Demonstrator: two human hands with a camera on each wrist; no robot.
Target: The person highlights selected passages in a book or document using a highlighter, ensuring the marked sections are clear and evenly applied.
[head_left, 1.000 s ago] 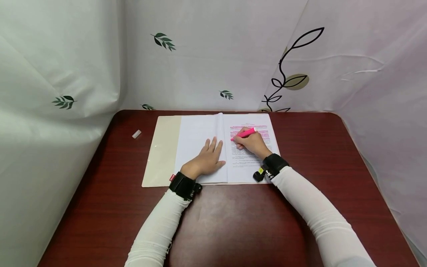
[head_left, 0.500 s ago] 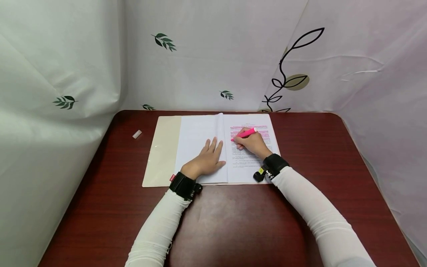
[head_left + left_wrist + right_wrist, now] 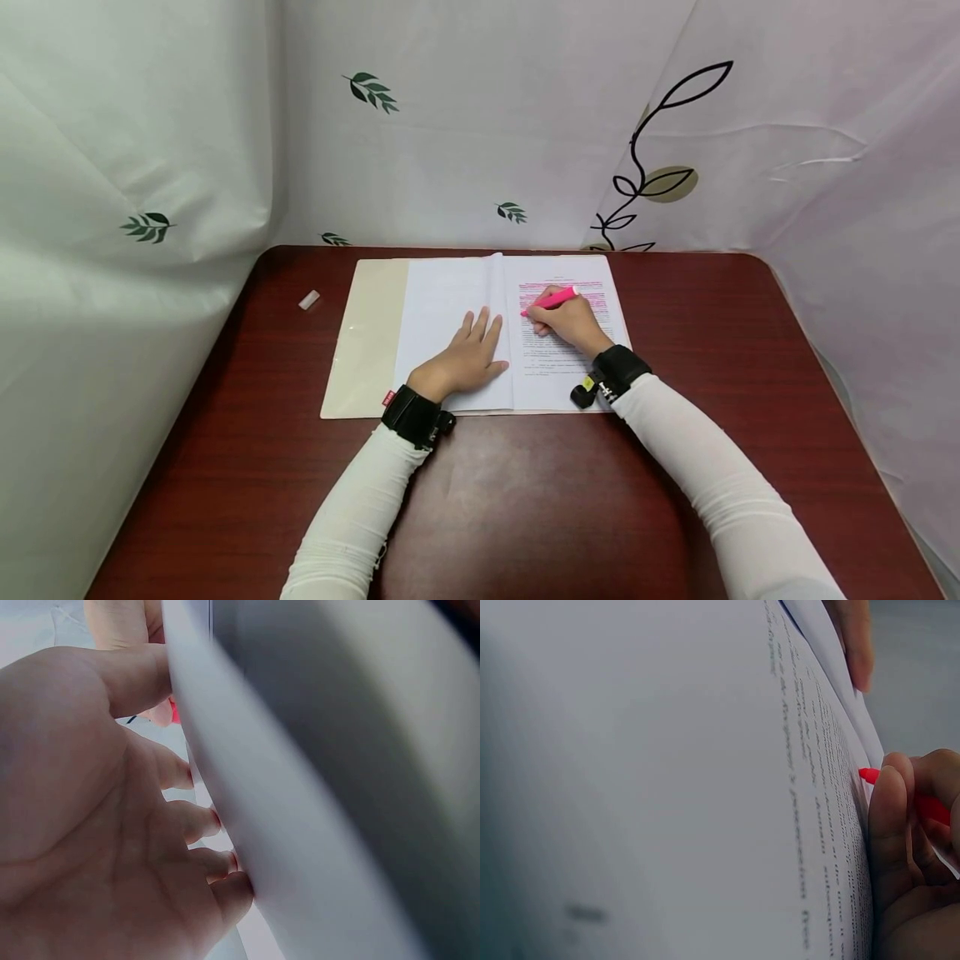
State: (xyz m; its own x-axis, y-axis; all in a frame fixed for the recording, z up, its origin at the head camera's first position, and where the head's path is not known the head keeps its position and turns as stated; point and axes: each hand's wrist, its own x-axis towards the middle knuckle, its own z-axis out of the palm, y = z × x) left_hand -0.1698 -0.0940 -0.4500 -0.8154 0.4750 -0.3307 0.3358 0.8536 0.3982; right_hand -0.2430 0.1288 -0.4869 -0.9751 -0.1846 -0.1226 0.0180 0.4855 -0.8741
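Observation:
An open folder of papers lies on the table, its cream cover (image 3: 360, 350) spread to the left. My left hand (image 3: 467, 354) rests with fingers spread on the blank left page (image 3: 435, 308); the left wrist view shows its fingertips touching the paper. Over the printed right page (image 3: 551, 392), my right hand (image 3: 570, 321) pinches a pink highlighter (image 3: 558, 297) between thumb and fingers. The highlighter's tip (image 3: 868, 775) is at the left side of the text, against or very near the paper. Pink marking covers the upper lines.
A small white piece (image 3: 309, 300), perhaps an eraser, lies on the dark red table (image 3: 255, 467) left of the folder. Behind the table hangs a white cloth (image 3: 450, 125) with leaf prints. A black camera strap (image 3: 621, 371) is round each wrist.
Hardly anything differs. The highlighter's tip stays near the left ends of the lines, and the left hand keeps its place on the page. The whole view shifts very slightly.

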